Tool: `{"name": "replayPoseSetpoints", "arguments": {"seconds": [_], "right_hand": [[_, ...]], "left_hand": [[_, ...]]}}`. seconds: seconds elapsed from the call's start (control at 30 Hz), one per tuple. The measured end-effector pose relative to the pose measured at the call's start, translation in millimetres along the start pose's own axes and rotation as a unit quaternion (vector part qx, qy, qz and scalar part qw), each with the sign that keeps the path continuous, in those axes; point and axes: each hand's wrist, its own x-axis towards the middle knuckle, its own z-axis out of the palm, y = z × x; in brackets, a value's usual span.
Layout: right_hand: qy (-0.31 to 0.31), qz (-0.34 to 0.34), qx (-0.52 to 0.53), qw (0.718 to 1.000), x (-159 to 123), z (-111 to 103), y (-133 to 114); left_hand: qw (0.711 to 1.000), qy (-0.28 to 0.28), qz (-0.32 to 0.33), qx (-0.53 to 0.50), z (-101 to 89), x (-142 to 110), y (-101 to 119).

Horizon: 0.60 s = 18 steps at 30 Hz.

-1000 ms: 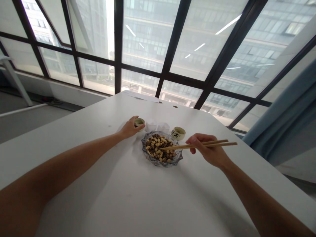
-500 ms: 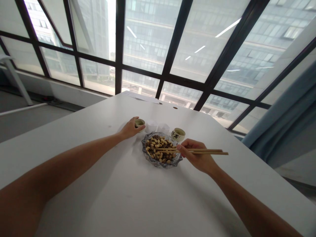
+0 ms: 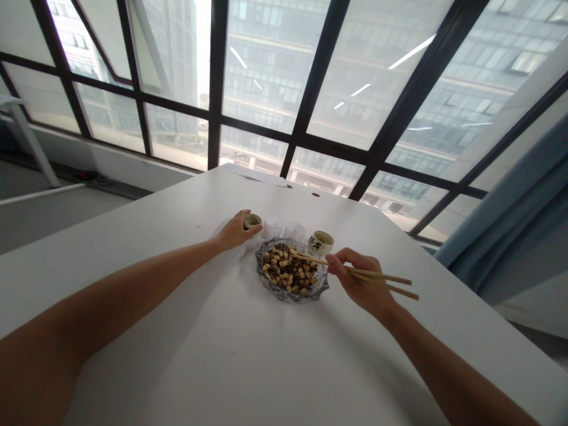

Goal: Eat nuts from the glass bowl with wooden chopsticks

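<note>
My left hand [image 3: 237, 229] is closed round a small greenish cup [image 3: 253, 220] that stands on the white table. Held in my right hand [image 3: 357, 275] is a pair of wooden chopsticks [image 3: 386, 277], their tips over the far side of a clear glass bowl [image 3: 293, 296]. The bowl holds a mix of peanuts [image 3: 284, 260] and dark seeds that look like sunflower seeds. Whether the tips pinch a nut is too small to tell. Beyond the bowl, near my right hand, stands a second cup [image 3: 320, 242] with dark written characters.
Two whitish translucent small cups [image 3: 294, 231] stand behind the bowl between the two greenish cups. White sheets of paper [image 3: 257, 176] lie at the table's far edge. Large windows rise behind, and a blue curtain [image 3: 510, 204] hangs at the right.
The chopstick tips have shifted up toward the far side of the bowl, and the chopsticks are now more tilted, with rear ends lower and spread apart. My left hand stays at the cup.
</note>
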Motion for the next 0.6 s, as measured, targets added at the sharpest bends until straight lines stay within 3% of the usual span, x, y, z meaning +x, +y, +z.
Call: {"name": "replayPoseSetpoints", "arguments": {"seconds": [0.1,0.33,0.6], "right_hand": [[0.003,-0.008,0.000,1.000,0,-1,1],[0.081,0.035,0.031,0.996,2,-3,14],[0.093,0.055,0.064,0.992,3,1,19]], "left_hand": [[1.000,0.007,0.011,-0.004,0.6,0,-2],[0.999,0.034,0.030,0.006,-1.8,-2,3],[0.980,0.083,0.183,0.015,-6.9,-9,10]]}}
